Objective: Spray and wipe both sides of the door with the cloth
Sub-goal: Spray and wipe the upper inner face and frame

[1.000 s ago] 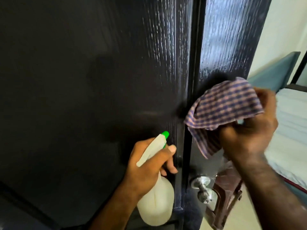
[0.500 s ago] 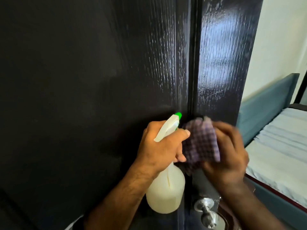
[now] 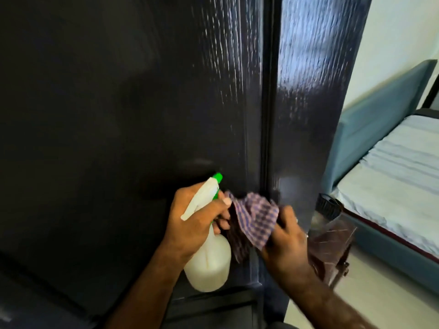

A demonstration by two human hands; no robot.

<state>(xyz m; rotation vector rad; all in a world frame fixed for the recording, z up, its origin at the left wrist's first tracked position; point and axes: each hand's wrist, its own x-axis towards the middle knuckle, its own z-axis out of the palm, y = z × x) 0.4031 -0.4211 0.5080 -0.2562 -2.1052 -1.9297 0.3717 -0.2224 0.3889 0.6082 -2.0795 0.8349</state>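
Observation:
A dark, glossy wood-grain door (image 3: 147, 110) fills most of the view, with a vertical groove right of centre. My left hand (image 3: 192, 224) grips a white spray bottle (image 3: 209, 260) with a green nozzle tip, held close to the door at mid height. My right hand (image 3: 285, 243) holds a bunched purple checked cloth (image 3: 256, 219) against the door, just right of the bottle and over the groove. The two hands are almost touching. The door handle is hidden behind my right arm.
Right of the door's edge stands a bed with a teal frame (image 3: 380, 108) and a pale striped mattress (image 3: 399, 167). A dark brown wooden piece of furniture (image 3: 332, 245) sits between door and bed, on a pale floor (image 3: 370, 300).
My right hand brought the cloth down from the upper right panel to beside the bottle, then slightly lower. The door knob dropped out of sight behind my arm.

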